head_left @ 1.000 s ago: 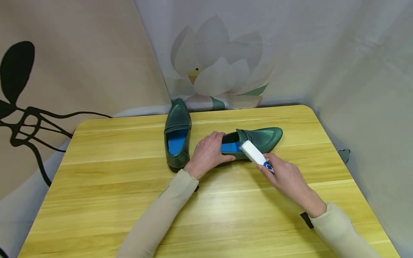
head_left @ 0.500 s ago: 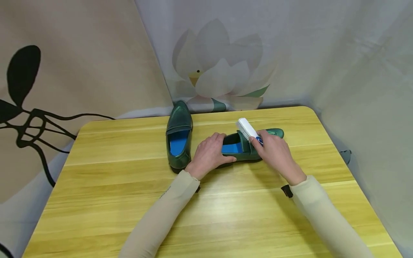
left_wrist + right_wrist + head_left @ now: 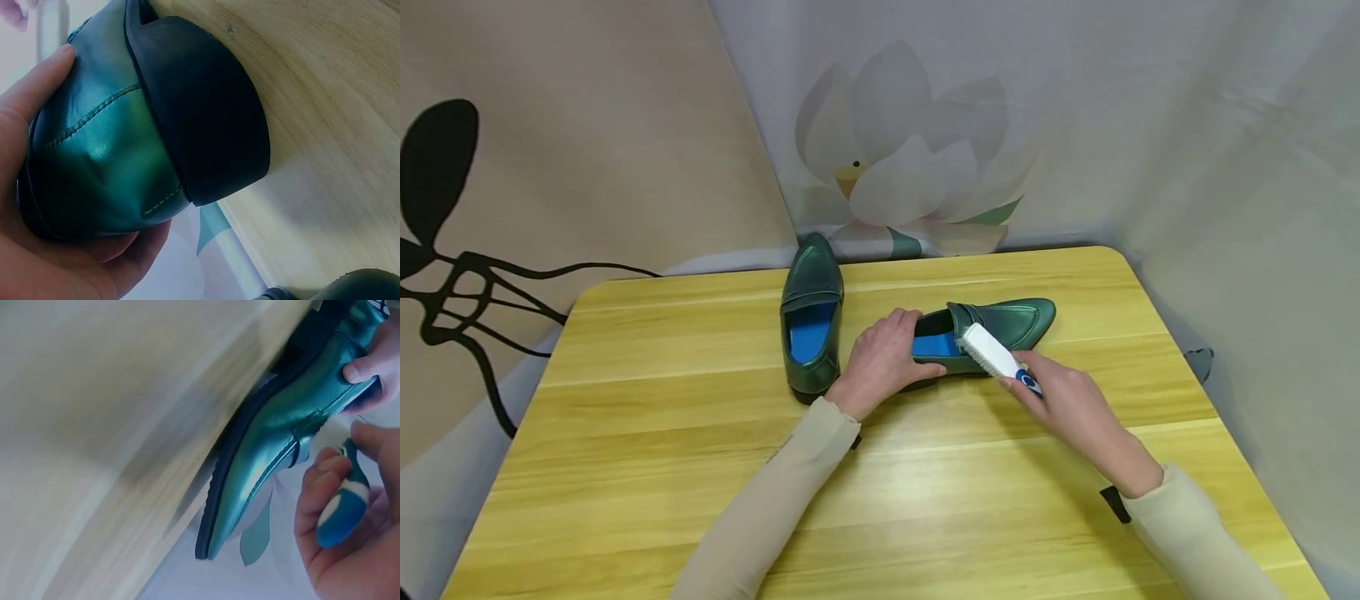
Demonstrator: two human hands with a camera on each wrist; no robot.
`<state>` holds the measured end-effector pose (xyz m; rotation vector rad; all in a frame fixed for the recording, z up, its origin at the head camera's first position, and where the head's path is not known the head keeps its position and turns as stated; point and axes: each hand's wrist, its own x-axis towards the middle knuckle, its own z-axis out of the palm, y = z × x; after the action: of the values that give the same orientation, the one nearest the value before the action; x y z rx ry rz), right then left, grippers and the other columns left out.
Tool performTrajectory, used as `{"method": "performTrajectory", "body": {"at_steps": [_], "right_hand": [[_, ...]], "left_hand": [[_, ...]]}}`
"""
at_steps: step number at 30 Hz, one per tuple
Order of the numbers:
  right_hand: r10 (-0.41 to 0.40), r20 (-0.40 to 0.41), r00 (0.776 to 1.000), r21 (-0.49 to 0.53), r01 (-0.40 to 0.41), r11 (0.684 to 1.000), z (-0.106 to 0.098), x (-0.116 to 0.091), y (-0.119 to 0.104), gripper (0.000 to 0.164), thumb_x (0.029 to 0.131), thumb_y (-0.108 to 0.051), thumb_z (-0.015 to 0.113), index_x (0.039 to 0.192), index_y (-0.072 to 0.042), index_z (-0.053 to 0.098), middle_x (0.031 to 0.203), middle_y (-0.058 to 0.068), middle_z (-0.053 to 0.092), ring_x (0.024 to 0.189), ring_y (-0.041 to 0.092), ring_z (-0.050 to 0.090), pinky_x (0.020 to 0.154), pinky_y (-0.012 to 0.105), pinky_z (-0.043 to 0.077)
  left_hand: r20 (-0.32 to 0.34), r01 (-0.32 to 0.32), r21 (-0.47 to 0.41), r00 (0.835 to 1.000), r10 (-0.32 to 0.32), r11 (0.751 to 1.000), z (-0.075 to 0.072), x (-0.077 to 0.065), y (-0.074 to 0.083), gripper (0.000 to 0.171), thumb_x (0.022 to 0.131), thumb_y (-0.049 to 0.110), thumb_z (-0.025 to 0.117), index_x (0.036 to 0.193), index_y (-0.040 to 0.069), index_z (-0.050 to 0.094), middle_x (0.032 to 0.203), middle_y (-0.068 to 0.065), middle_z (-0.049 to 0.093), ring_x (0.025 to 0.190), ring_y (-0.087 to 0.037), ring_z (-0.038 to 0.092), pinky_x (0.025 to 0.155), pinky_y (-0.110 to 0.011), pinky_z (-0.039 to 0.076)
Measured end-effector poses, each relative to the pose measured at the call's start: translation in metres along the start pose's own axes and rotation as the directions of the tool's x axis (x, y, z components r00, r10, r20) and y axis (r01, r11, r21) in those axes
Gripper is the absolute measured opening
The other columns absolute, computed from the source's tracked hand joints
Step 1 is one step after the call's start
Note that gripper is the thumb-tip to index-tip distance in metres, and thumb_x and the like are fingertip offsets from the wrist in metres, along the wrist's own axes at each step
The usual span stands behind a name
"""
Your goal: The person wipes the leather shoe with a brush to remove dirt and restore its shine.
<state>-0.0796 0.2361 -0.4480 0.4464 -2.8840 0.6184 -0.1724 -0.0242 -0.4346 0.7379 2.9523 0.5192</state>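
A green loafer (image 3: pixel 1011 321) with a blue insole lies across the table, toe to the right. My left hand (image 3: pixel 883 360) grips it round the heel; in the left wrist view, thumb and fingers lie on either side of the green heel leather (image 3: pixel 106 150), above a black heel block (image 3: pixel 209 119). My right hand (image 3: pixel 1071 404) holds a white-headed brush (image 3: pixel 988 350) by its blue and white handle (image 3: pixel 344 515). The bristles are at the loafer's near side by the strap; whether they touch is hard to tell. A matching loafer (image 3: pixel 812 283) stands to the left, toe away.
The wooden table (image 3: pixel 700 467) has rounded far corners. Pale curtains (image 3: pixel 1247 208) hang behind it and at the sides, one printed with a large flower. The second loafer's toe reaches the table's far edge, and its heel is close beside my left wrist.
My right hand moved the brush up and over the loafer's strap, then back down toward me to its near side. The left hand keeps its grip on the heel.
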Motion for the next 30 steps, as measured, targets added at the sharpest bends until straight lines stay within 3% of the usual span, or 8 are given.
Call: {"method": "performTrajectory", "body": {"at_steps": [3, 5, 9, 13, 24, 27, 30], "right_hand": [[-0.056, -0.011, 0.998, -0.015, 0.056, 0.998, -0.003, -0.006, 0.003, 0.041, 0.097, -0.023, 0.076, 0.129, -0.001, 0.066, 0.11, 0.015, 0.073, 0.076, 0.023, 0.067, 0.062, 0.044, 0.056], [-0.053, -0.014, 0.999, 0.002, 0.053, 0.999, -0.005, -0.006, 0.005, 0.04, 0.097, -0.022, 0.075, 0.13, -0.002, 0.066, 0.113, 0.015, 0.073, 0.079, 0.025, 0.068, 0.064, 0.045, 0.057], [0.044, -0.009, 0.999, 0.061, -0.043, 0.997, -0.009, 0.001, 0.006, 0.041, 0.101, -0.026, 0.07, 0.134, -0.001, 0.065, 0.118, 0.021, 0.072, 0.087, 0.032, 0.07, 0.07, 0.052, 0.056], [0.109, -0.007, 0.994, 0.069, -0.108, 0.992, -0.006, 0.01, 0.001, 0.045, 0.104, -0.03, 0.065, 0.134, 0.004, 0.063, 0.113, 0.025, 0.072, 0.084, 0.033, 0.068, 0.068, 0.051, 0.055], [0.167, 0.065, 0.984, 0.031, -0.169, 0.985, -0.006, 0.068, -0.008, 0.053, 0.109, -0.041, 0.054, 0.137, 0.003, 0.061, 0.089, 0.013, 0.068, 0.062, 0.023, 0.054, 0.05, 0.035, 0.04], [0.16, 0.059, 0.985, 0.027, -0.162, 0.986, -0.006, 0.07, -0.008, 0.051, 0.108, -0.039, 0.056, 0.137, 0.002, 0.062, 0.097, 0.017, 0.071, 0.067, 0.025, 0.058, 0.053, 0.037, 0.045], [0.14, 0.055, 0.989, 0.047, -0.143, 0.989, -0.007, 0.059, -0.008, 0.05, 0.107, -0.038, 0.058, 0.138, 0.001, 0.062, 0.113, 0.021, 0.072, 0.078, 0.029, 0.065, 0.062, 0.044, 0.051]], "left_hand": [[-0.009, -0.005, 0.007, 1.0, 0.005, 1.0, -0.001, -0.001, -0.002, 0.091, 0.079, 0.062, 0.084, 0.143, 0.003, 0.056, 0.132, -0.014, 0.063, 0.105, -0.029, 0.065, 0.09, -0.046, 0.057], [-0.012, -0.007, 0.007, 1.0, 0.007, 1.0, -0.001, -0.002, -0.002, 0.091, 0.079, 0.062, 0.084, 0.143, 0.003, 0.056, 0.131, -0.014, 0.063, 0.103, -0.029, 0.065, 0.089, -0.046, 0.057], [-0.007, -0.007, 0.007, 1.0, 0.007, 1.0, 0.0, -0.002, -0.002, 0.09, 0.079, 0.062, 0.083, 0.142, 0.003, 0.056, 0.13, -0.014, 0.064, 0.104, -0.029, 0.066, 0.09, -0.046, 0.057], [-0.001, -0.007, 0.02, 1.0, 0.007, 1.0, 0.001, -0.001, -0.001, 0.091, 0.079, 0.063, 0.082, 0.143, 0.003, 0.056, 0.131, -0.014, 0.064, 0.106, -0.028, 0.066, 0.091, -0.045, 0.057], [-0.006, 0.0, 0.028, 1.0, 0.0, 1.0, 0.0, -0.001, -0.001, 0.091, 0.079, 0.063, 0.083, 0.143, 0.003, 0.056, 0.131, -0.014, 0.064, 0.105, -0.028, 0.066, 0.091, -0.044, 0.058], [-0.005, -0.008, 0.034, 1.0, 0.008, 0.999, 0.001, -0.001, -0.001, 0.092, 0.079, 0.065, 0.082, 0.143, 0.004, 0.056, 0.131, -0.013, 0.064, 0.105, -0.027, 0.066, 0.091, -0.044, 0.058], [-0.007, -0.009, 0.037, 1.0, 0.009, 0.999, 0.001, -0.001, -0.001, 0.092, 0.079, 0.065, 0.082, 0.143, 0.004, 0.056, 0.131, -0.013, 0.064, 0.105, -0.028, 0.067, 0.09, -0.044, 0.058]]}}
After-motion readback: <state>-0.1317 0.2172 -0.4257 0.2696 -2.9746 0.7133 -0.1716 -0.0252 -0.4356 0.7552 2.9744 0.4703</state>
